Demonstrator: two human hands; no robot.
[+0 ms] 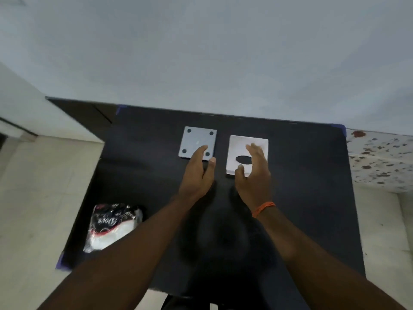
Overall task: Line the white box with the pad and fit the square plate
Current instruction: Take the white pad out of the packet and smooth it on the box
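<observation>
A grey square plate [196,139] with a hole near each corner lies flat on the black table [301,175], toward its far edge. Right of it sits the white box [240,145], showing an oval opening in its upper face. My left hand [197,171] reaches over the plate's near right corner with fingers apart, holding nothing. My right hand [254,171] hovers over the box's near right part, fingers spread, thumb by the oval opening. Whether either hand touches its object is unclear. A plastic packet [111,227] with white padding inside lies at the near left of the table.
The table stands against a pale wall. Tiled floor [40,198] lies to the left, a speckled surface [380,157] to the right. Blue tape marks the table's corners. An orange thread band circles my right wrist.
</observation>
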